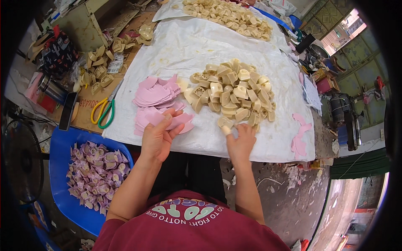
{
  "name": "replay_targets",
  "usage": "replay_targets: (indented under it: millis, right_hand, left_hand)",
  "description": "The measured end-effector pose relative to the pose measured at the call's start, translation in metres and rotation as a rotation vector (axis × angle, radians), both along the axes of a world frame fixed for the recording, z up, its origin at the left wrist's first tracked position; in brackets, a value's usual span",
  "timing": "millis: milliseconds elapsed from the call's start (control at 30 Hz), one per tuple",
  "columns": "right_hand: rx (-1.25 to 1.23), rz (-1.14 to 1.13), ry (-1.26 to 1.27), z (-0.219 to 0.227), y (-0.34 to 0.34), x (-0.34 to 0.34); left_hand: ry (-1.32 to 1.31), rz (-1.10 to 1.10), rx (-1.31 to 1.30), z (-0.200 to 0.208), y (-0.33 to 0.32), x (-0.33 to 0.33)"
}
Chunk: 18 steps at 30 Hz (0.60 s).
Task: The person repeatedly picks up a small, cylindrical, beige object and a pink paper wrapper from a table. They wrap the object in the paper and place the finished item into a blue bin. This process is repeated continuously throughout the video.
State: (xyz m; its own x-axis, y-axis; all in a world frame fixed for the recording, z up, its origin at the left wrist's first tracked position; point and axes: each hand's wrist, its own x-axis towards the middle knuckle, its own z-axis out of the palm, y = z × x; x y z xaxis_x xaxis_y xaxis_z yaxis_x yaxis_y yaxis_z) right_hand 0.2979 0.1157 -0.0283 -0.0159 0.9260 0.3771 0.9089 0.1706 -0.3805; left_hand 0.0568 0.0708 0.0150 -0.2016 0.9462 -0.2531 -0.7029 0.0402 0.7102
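My left hand [158,136] is over a stack of thin pink cut pieces [157,93], palm turned inward, thumb and fingers apart and slightly bent. No held piece can be made out in it. My right hand [242,144] reaches to the near edge of a heap of beige moulded pieces [234,90] that look like shoe heels. A pale cover sits on its thumb, which touches a loose beige heel [225,122]; the fingers are spread beside it. Both the stack and the heap lie on a white sheet [188,46] over the table.
Left of the stack are scissors [109,105] with yellow and green handles, and a phone [68,111]. A blue tub [58,175] below holds purple-covered pieces [98,175]. More beige heels [234,16] lie at the far end; pink scraps [299,136] hang at the right edge.
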Motion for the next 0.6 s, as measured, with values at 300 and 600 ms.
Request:
replay_targets:
  millis: [300,600]
  right_hand:
    - [0.041,0.557,0.438,0.030,-0.024,-0.060]
    - [-0.091,0.894,0.802,0.086,-0.051,-0.103]
  left_hand:
    - [-0.096,-0.002,0.020,-0.004,0.005,0.012]
    - [-0.233,-0.073,0.052,0.033,-0.011,0.003]
